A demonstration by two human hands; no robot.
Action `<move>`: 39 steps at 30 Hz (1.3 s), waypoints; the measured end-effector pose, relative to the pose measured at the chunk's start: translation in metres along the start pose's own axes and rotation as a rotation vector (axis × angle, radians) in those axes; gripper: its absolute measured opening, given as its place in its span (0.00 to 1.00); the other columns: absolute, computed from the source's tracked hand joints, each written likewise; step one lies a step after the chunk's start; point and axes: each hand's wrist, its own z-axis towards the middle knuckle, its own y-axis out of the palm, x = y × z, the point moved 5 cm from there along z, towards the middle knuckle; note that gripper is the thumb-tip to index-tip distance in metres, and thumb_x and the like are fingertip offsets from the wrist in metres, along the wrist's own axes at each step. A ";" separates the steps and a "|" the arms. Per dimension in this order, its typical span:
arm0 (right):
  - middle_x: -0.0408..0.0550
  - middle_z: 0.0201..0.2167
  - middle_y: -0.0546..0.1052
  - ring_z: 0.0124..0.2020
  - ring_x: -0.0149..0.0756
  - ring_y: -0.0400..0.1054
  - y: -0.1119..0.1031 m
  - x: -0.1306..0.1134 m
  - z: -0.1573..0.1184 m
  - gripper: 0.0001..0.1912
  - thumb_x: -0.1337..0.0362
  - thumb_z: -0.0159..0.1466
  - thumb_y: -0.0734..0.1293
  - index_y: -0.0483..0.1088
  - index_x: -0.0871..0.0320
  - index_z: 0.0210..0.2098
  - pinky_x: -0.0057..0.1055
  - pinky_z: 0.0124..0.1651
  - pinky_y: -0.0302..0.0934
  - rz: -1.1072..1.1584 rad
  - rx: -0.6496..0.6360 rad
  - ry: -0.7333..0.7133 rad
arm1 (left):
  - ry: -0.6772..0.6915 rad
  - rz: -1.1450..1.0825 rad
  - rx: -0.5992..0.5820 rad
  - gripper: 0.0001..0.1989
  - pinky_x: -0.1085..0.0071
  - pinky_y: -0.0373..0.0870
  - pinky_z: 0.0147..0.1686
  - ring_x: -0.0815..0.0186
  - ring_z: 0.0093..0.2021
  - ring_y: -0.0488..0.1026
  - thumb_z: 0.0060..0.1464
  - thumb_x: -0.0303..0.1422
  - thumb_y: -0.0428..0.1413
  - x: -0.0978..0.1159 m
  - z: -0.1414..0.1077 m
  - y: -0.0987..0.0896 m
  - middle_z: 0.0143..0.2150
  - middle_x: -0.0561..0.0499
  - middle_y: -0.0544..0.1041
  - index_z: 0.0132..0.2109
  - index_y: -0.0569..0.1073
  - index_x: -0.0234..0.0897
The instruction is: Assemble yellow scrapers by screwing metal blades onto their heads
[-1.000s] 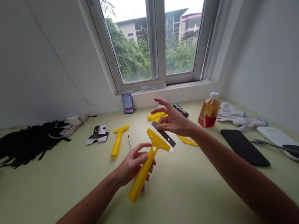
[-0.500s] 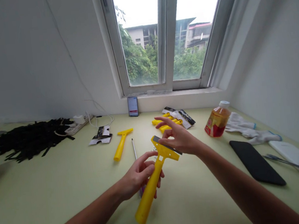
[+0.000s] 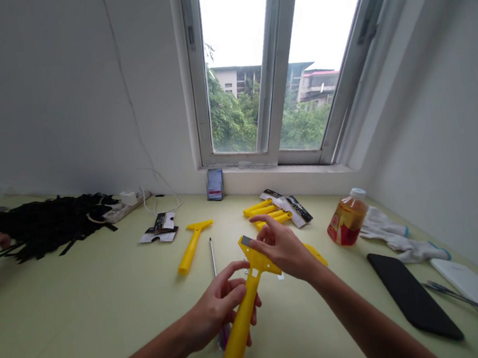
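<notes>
Above the desk (image 3: 108, 312), the left hand (image 3: 220, 300) has its grip closed on the handle of a yellow scraper (image 3: 238, 333), wide head tipped away. The right hand (image 3: 283, 248) grips too, thumb and fingers pinching a grey blade (image 3: 245, 240) at the head's far edge. A screwdriver (image 3: 213, 256) passes beneath the left hand. Open room spreads left of that forearm; a narrower strip separates the right forearm from a black slab's (image 3: 413, 294) edge.

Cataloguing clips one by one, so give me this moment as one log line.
left hand: grips yellow scraper | right hand: holds grey blade at scraper's head | table: screwdriver, bottle
</notes>
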 end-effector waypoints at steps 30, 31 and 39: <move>0.37 0.25 0.73 0.24 0.28 0.68 0.019 -0.030 -0.017 0.15 0.60 0.61 0.67 0.67 0.51 0.47 0.25 0.28 0.61 0.036 -0.057 0.024 | 0.039 -0.107 -0.103 0.20 0.65 0.76 0.22 0.64 0.27 0.76 0.58 0.31 0.52 0.007 -0.005 0.007 0.39 0.50 0.72 0.56 0.58 0.47; 0.37 0.25 0.73 0.24 0.28 0.68 0.022 -0.032 -0.018 0.15 0.60 0.61 0.67 0.67 0.51 0.47 0.25 0.28 0.61 0.016 -0.062 0.026 | 0.043 -0.106 -0.091 0.20 0.67 0.75 0.20 0.65 0.25 0.76 0.59 0.32 0.53 0.008 -0.005 0.008 0.38 0.51 0.72 0.57 0.58 0.47; 0.38 0.25 0.73 0.26 0.28 0.67 0.028 -0.026 -0.010 0.15 0.59 0.60 0.67 0.67 0.53 0.47 0.27 0.31 0.60 -0.061 -0.115 0.045 | -0.014 -0.076 0.067 0.17 0.76 0.67 0.11 0.69 0.18 0.72 0.57 0.35 0.55 0.011 -0.005 0.004 0.35 0.53 0.70 0.53 0.61 0.43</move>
